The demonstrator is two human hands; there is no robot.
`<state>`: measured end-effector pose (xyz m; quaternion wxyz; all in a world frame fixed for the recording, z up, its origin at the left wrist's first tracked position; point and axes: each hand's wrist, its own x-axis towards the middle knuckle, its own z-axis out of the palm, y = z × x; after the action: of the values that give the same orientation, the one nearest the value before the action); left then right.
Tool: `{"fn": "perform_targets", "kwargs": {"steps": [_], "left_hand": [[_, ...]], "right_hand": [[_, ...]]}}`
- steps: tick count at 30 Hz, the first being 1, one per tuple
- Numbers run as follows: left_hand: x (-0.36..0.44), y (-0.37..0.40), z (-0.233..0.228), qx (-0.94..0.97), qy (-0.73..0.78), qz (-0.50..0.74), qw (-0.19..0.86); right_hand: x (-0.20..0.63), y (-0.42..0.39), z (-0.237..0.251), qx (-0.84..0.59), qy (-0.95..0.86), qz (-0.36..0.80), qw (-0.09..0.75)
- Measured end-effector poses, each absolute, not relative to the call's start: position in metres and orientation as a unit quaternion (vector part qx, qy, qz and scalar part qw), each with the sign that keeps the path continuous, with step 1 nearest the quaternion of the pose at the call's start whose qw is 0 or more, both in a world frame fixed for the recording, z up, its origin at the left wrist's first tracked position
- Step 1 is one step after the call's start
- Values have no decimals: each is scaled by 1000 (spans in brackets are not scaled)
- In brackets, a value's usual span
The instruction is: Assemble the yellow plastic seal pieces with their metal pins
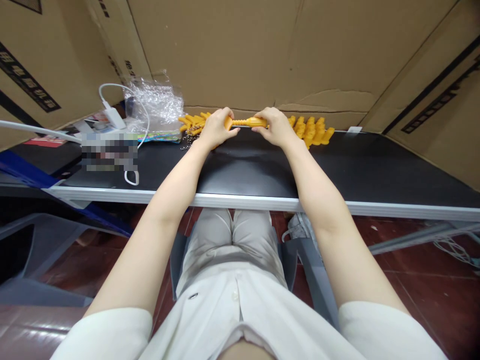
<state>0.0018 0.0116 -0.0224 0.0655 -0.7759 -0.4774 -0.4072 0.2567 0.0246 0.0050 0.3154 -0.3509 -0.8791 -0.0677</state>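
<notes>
Above the back of the black table (247, 175), my two hands hold a yellow plastic piece between them. My left hand (215, 129) is closed around its left end, which the fingers mostly hide. A thin ribbed rod (240, 122) spans the gap to a thicker grooved end (256, 122), pinched by my right hand (276, 126). Whether the two ends are one part or two joined parts, I cannot tell. Beside my left hand lie loose yellow pieces (192, 121) and small metal chains or rings (189, 142). Several yellow pieces (311, 131) stand in rows right of my right hand.
Crumpled clear plastic wrap (155, 105) sits at the back left, near a white charger (114, 117) with its cable and a blurred-out item (109, 151). Cardboard panels (240, 55) enclose the table's back and sides. A pale metal edge (243, 201) runs along the front.
</notes>
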Motion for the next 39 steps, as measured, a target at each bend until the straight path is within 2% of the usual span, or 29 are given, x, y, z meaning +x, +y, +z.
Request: {"fn": "perform_targets", "kwargs": {"steps": [6,17,39], "left_hand": [[4,11,-22,-778,-474,-404,84],[6,4,-20,-780,-453,-421,100],[12,-2,-19,-783,-456,-412,98]], "right_hand": [[258,22,9,-362,-872,-33,326],[256,5,17,-409,-836,129,343],[255,-11,25,-422,-779,280,370]]}}
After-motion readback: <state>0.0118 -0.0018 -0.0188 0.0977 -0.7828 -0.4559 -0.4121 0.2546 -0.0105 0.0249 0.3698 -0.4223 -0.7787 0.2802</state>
